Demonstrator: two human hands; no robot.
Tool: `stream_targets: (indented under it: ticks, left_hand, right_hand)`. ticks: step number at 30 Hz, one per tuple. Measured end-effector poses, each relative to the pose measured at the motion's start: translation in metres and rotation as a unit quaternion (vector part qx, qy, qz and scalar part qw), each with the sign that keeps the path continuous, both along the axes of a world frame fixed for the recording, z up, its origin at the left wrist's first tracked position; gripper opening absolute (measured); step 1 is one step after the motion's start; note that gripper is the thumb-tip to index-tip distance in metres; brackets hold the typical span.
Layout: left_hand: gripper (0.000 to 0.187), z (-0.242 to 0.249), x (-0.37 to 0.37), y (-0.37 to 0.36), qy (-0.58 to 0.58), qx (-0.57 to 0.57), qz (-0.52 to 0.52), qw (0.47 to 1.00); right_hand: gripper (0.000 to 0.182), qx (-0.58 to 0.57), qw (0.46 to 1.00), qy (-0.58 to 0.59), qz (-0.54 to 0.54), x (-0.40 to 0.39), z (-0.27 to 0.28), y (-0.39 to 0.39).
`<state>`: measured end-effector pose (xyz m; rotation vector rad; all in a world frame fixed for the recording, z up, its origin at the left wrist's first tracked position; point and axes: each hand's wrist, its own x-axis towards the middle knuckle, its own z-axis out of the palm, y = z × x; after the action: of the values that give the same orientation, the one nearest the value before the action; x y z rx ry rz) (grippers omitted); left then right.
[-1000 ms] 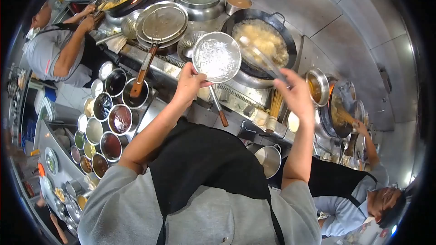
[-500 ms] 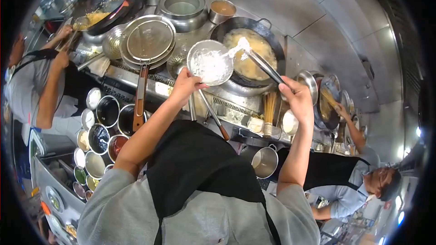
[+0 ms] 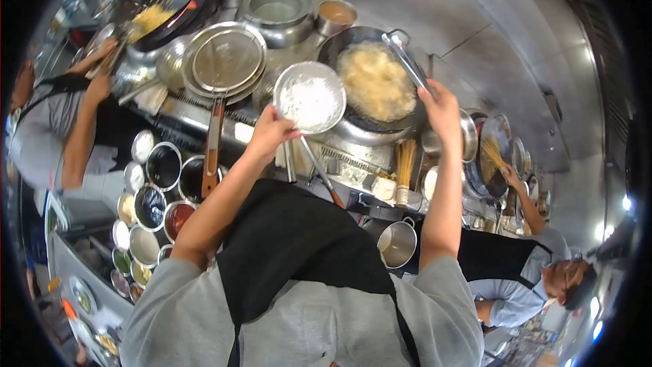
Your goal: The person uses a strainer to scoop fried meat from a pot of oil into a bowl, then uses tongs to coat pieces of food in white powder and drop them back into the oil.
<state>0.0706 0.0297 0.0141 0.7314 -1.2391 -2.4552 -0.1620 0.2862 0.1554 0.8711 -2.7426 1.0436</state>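
Observation:
My left hand (image 3: 270, 136) grips the rim of a metal bowl (image 3: 311, 97) of white floury contents, tilted beside the wok. A pair of tongs (image 3: 406, 61) is in my closed right hand (image 3: 443, 112), held over the far right side of the wok (image 3: 331, 49). Nothing shows between the tips of the tongs. Inside the wok, pale yellow oil (image 3: 377, 81) bubbles strongly, so whatever lies beneath the foam is hidden.
Left of the bowl rests a wide strainer (image 3: 229, 61) with a wooden handle. Metal pots (image 3: 275, 10) stand behind. A bamboo brush (image 3: 404, 170) is near the front edge. Co-workers stand at both sides, one handling a brush (image 3: 494, 153) in another wok. Several sauce containers (image 3: 163, 165) stand lower left.
The tongs held a white-coated clump over the oil; now they appear empty and have swung up and right. The oil bubbles far more. The bowl has shifted slightly left.

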Motion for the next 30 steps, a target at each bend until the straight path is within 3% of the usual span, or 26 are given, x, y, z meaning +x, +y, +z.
stream_targets:
  ticks: [2,6,10,11,17,20,24,26,30]
  left_hand:
    - [0.024,-0.006,-0.004,-0.001,0.009,-0.009,0.011,1.0]
    - [0.024,0.002,-0.015,0.008,0.013,-0.092,-0.003,0.996]
    - [0.023,0.004,-0.024,0.018,0.024,-0.144,-0.034,0.989]
    - [0.023,0.004,-0.027,0.019,0.023,-0.139,-0.021,0.99]
    - [0.023,-0.005,-0.039,0.022,0.028,-0.057,-0.003,0.998]
    - [0.023,-0.017,-0.044,0.024,0.024,-0.039,0.003,0.999]
    - [0.026,-0.018,-0.051,0.028,0.001,-0.039,0.004,0.999]
    - [0.024,-0.013,-0.056,0.028,0.002,-0.042,0.006,0.999]
    - [0.024,-0.008,-0.057,0.025,0.015,-0.069,0.018,0.997]
  right_hand:
    - [0.04,0.005,0.992,-0.101,0.073,0.042,0.019,0.003]
    - [0.039,0.079,0.982,-0.136,0.101,0.103,0.004,-0.013]
    - [0.036,0.127,0.984,-0.006,0.124,0.123,-0.036,-0.024]
    - [0.033,0.132,0.984,-0.045,0.108,0.124,-0.027,-0.02]
    - [0.031,-0.016,0.996,-0.051,0.067,0.086,0.002,0.034]
    - [0.032,0.067,0.998,-0.013,0.004,0.065,0.024,0.042]
    - [0.037,0.04,0.998,-0.04,-0.028,-0.008,-0.048,0.033]
    - [0.04,0.067,0.994,-0.012,-0.085,-0.006,-0.048,0.027]
    - [0.04,0.023,0.997,-0.01,-0.076,0.006,-0.028,0.029]
